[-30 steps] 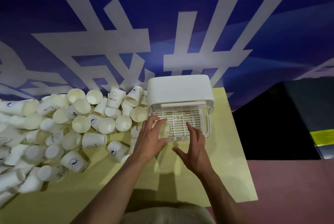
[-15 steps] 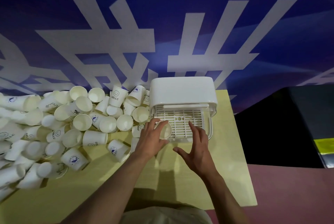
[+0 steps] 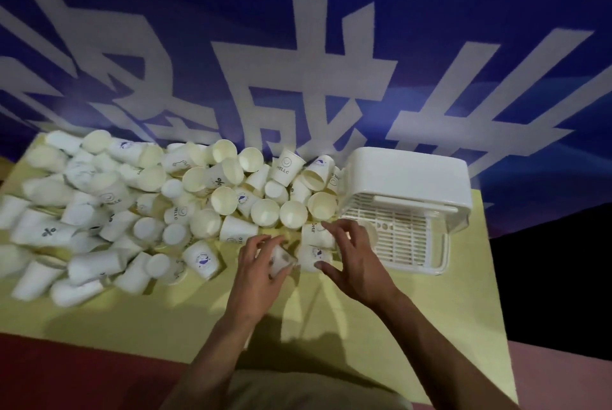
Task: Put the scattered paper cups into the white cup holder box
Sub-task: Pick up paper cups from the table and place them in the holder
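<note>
The left hand grips a blurred cup mid-table, the right hand, fingers spread, closes over another cup, and the white box lies just right of both, toward the table's far right corner.

Head view; looks steeply down, close over table.
</note>
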